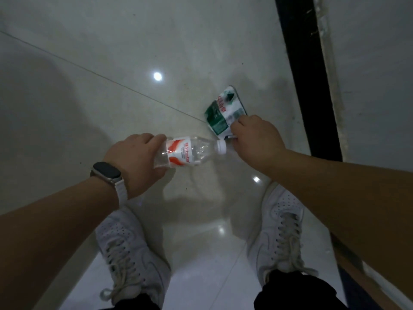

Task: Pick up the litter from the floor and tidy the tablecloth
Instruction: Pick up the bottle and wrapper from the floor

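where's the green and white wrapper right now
In the head view, the green and white wrapper lies on the tiled floor, right of centre, under the right hand's fingertips, beside the black strip.

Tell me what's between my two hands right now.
In the head view, the clear plastic bottle spans the gap: the left hand grips its base, and its white cap points at the right hand, which is on the green-and-white wrapper.

Red lettering runs along the bottle (pixel 187 153) label and the green-and-white wrapper (pixel 223 110) at one o'clock, but neither can be read.
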A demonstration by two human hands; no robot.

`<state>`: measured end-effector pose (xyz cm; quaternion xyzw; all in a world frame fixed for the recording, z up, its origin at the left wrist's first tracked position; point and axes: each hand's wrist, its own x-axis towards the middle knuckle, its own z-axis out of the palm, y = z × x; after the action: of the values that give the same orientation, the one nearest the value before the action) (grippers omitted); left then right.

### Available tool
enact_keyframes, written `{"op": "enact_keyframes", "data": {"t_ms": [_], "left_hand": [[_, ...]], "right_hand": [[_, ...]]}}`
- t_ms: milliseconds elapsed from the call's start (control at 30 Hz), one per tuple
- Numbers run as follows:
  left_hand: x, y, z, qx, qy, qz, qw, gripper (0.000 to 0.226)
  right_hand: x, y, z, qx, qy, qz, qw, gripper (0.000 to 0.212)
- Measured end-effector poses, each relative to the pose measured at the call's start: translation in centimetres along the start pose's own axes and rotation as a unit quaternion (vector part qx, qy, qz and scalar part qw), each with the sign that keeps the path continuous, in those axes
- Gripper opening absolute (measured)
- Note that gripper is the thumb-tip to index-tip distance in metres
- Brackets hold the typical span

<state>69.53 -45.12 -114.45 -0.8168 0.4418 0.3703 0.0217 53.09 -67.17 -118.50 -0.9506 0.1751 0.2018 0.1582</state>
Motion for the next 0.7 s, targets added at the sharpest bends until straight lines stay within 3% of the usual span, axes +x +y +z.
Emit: {"op": "enact_keyframes", "data": {"t_ms": [167, 300, 433, 700], "left_hand": [[-4.9, 1.0, -1.0, -0.14, 0.073, -0.066, 0.985, 0.053], [-8.3, 3.7, -4.7, -0.21, 0.151, -0.135, 0.956, 0.045], [-11.4, 6.7, -9.9, -0.29, 0.176, -0.174, 0.924, 0.037], [-19.0, 12.9, -23.8, -0.386, 0.235, -0.186, 0.873, 0.034]], "right_hand": [[-2.1, -1.2, -3.6, 0.032, 0.069, 0.01, 0.997, 0.012], [-4.6, -2.8, -9.3, 0.065, 0.065, 0.05, 0.995, 0.008], [-7.0, -5.0, -16.9, 0.143, 0.05, 0.117, 0.981, 0.012], [-12.0, -9.4, -33.9, 0.239, 0.069, 0.155, 0.956, 0.009]]}}
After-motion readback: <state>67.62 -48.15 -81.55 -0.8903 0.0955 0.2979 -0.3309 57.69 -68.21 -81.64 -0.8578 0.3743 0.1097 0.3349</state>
